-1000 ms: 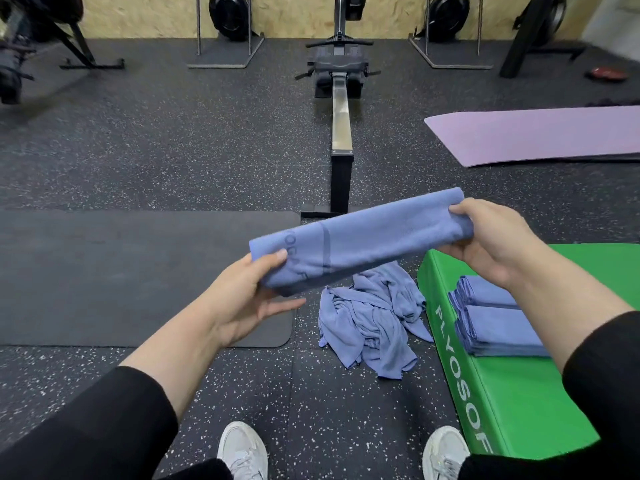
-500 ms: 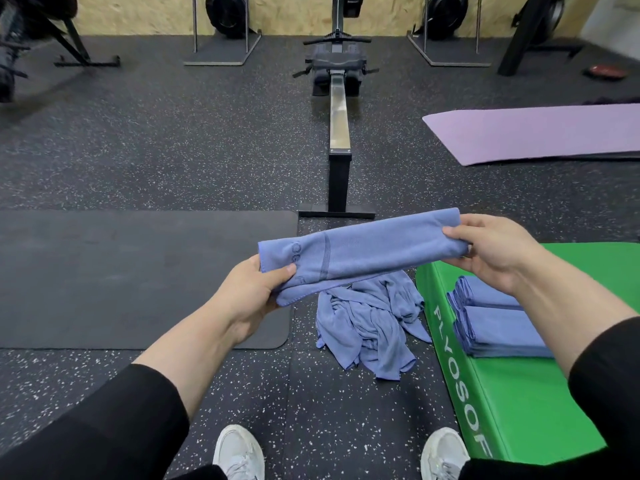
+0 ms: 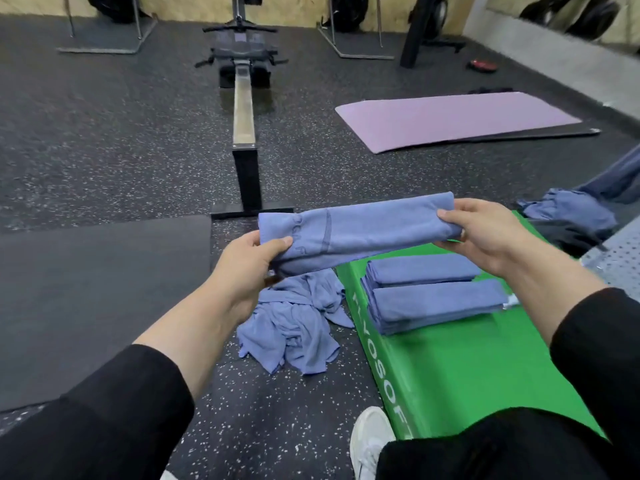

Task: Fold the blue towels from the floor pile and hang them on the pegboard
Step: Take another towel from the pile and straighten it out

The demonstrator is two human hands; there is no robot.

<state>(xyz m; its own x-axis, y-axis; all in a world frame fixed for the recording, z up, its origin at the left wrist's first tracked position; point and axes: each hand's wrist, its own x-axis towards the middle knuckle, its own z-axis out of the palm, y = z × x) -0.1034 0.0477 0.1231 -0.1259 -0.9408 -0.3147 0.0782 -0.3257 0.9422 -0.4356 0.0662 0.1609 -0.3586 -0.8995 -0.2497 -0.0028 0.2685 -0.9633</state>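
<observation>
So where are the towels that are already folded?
In the head view, two folded towel stacks lie side by side on the green box at lower right, just right of the crumpled floor pile.

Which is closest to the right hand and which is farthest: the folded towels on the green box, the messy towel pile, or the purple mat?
From the right hand, in the head view:
1. Folded towels, just below it on the green box.
2. Purple mat, ahead on the floor.
3. Messy towel pile, lower left; nearly ties with the mat.

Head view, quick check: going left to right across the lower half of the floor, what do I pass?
dark floor mat → left hand → crumpled towel pile → green plyo box, carrying two folded towel stacks
</observation>
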